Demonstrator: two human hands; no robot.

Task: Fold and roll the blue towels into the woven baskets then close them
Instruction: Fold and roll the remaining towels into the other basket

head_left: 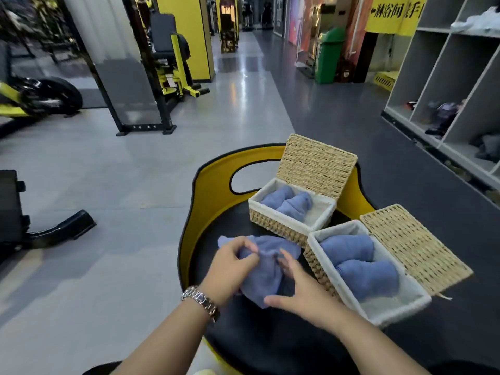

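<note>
Two woven baskets sit on a round black worktop (pixel 243 345) w/ a raised yellow rim (pixel 213 190), set in a gym: grey floor (pixel 135 171), yellow-and-black exercise machine (pixel 173 58) far left-center, green bin (pixel 328 55) down the aisle, grey cubby shelves (pixel 446 77) on the right.

Near basket (pixel 324 269) is at the right side of the worktop, white liner inside, lid (pixel 414 247) flipped open & lying out flat to the right. It holds 2 rolled blue towels (pixel 359 263) side by side, filling the far part; near end shows bare liner.

Far basket (pixel 278 226) stands just behind it, corner almost touching the near one. Its lid (pixel 316 165) is up, tilted back vs. the yellow rim. Inside: 2 more blue rolls (pixel 286 201) on the left part, liner bare on the right.

Loose blue towel (pixel 266 269) lies bunched on the worktop, just left of the near basket, in front of the far one, not yet rolled.

Left hand (pixel 230 269) is on the towel's left side, grip pinching a fold of cloth btw thumb & fingers. Right hand (pixel 300 288) is on the towel's right side, fingers tucked into the cloth, thumb stretched along its near edge; grip closed round the fabric.

Metal wristwatch (pixel 201 301) on the left wrist.
</note>
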